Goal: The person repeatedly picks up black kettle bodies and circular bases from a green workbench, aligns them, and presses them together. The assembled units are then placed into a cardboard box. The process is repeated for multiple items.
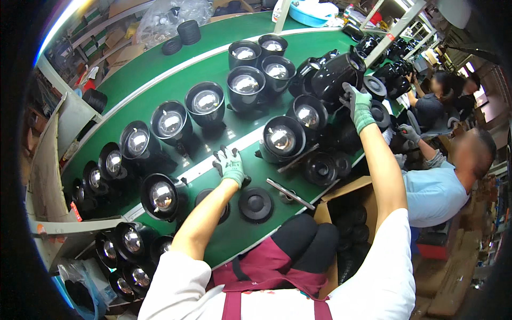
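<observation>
My left hand [230, 164], in a grey-green work glove, rests on the green bench with its fingers spread and nothing in them. Near it are two round black lids [255, 205], one partly behind my forearm. My right hand [357, 104], gloved alike, reaches far right and grips the lower side of a glossy black thermos jug [333, 77], which is tilted among other jugs. Around my hands stand several black thermos jugs [283, 136] with silvery, mirror-like insides facing up. A metal bar [290, 194] lies across the bench's near edge.
A cardboard box [349, 192] holding black parts is beside my knees. More jugs [129, 240] lie at the lower left. Stacked black rings [189, 32] and a blue basin [309, 15] are at the back. A co-worker in light blue [434, 186] sits at right.
</observation>
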`<state>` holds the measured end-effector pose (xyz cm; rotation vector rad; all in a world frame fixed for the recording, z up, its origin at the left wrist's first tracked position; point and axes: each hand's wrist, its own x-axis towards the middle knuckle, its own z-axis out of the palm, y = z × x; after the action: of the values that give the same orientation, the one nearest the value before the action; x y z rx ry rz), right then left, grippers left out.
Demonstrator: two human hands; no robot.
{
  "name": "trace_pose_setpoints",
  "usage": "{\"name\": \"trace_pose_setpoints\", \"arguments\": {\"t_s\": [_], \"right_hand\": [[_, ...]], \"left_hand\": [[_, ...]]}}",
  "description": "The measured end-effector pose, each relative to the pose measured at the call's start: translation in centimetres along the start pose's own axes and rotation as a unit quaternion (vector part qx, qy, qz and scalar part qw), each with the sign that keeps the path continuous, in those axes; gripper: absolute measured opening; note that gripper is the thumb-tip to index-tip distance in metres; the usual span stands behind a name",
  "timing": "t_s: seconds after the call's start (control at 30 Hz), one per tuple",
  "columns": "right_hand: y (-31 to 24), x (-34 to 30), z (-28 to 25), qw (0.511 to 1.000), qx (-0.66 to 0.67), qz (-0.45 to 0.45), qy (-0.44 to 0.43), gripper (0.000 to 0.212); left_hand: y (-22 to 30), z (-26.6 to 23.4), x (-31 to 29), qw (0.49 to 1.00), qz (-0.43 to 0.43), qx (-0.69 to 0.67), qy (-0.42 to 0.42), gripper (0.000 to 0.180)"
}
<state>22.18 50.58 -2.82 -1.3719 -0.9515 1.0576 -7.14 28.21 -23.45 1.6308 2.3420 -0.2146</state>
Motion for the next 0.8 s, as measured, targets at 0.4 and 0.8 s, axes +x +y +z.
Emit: {"name": "trace_pose_setpoints", "arguments": {"t_s": [0.4,0.8], "right_hand": [[5.3,6.6,4.6,0.991,-0.089,0.095,-0.009,0.036],[11.6,12.7,9.3,0.975,-0.176,0.136,-0.010,0.044]], "left_hand": [[-0.3,-1.2,0.4,0.999,0.031,0.004,-0.030,0.124],[-0.7,-0.2,0.3,0.999,0.036,0.013,-0.021,0.123]]}}
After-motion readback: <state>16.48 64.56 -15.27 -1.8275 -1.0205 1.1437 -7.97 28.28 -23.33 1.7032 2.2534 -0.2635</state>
